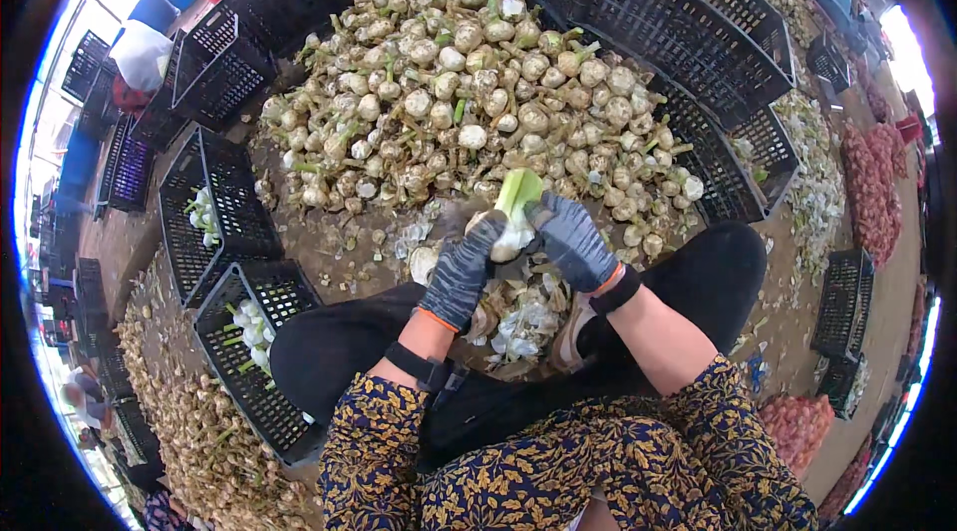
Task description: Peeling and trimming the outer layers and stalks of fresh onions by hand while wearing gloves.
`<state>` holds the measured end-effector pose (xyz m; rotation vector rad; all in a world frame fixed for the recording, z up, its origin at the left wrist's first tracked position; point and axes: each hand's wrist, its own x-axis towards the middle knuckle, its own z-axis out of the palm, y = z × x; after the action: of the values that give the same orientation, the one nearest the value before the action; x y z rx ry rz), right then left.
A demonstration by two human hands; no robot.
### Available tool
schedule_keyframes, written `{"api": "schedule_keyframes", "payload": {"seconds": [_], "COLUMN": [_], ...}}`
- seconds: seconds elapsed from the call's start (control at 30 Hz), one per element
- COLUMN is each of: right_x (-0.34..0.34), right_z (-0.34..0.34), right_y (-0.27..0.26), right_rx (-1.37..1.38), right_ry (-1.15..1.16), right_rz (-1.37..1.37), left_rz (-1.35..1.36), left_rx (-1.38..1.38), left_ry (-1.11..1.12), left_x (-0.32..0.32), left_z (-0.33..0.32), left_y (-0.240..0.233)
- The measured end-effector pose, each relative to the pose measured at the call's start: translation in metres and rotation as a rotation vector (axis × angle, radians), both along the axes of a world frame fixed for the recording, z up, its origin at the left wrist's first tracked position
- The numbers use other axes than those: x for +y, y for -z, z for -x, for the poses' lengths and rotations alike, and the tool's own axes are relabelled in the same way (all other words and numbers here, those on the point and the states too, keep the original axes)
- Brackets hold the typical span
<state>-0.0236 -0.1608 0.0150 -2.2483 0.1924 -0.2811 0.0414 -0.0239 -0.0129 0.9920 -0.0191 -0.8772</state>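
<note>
Both hands wear grey striped gloves with orange cuffs. Between them is a garlic bulb [513, 235] with a thick pale-green stem [519, 191] that points away from me. My left hand [465, 262] grips the bulb's left side. On the right side of the stem and bulb, the fingers of my right hand [572, 239] are closed. Beyond the hands lies a large heap of untrimmed garlic bulbs [448, 97] with dry, soiled skins. Below the hands, between my legs, is a small pile of peeled garlic skins [521, 325].
On the left, black plastic crates [258, 359] hold several cleaned white bulbs [253, 333]. More black crates [680, 30] border the heap at the back right. Another garlic pile [209, 449] spreads at the lower left. Red mesh sacks [873, 194] lie at the right. People [90, 400] sit far left.
</note>
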Motion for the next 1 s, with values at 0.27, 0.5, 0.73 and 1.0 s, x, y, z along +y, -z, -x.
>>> {"api": "schedule_keyframes", "payload": {"seconds": [0.27,0.5,0.73,1.0], "right_x": [-0.007,-0.005,0.003,0.033], "right_z": [0.006,0.013,0.006,0.013], "right_y": [0.013,0.018,0.007,0.005], "right_rx": [-0.138,0.085,0.068,-0.186], "right_ry": [-0.018,0.068,0.325,0.263], "right_rz": [0.186,-0.569,-0.991,0.310], "left_rz": [-0.153,0.043,0.150,-0.173], "left_rx": [-0.119,0.155,0.193,0.179], "left_ry": [0.065,0.132,0.152,0.012], "left_x": [0.005,0.007,0.006,-0.004], "left_z": [0.004,-0.001,-0.003,-0.006], "left_y": [-0.023,-0.011,-0.011,0.029]}}
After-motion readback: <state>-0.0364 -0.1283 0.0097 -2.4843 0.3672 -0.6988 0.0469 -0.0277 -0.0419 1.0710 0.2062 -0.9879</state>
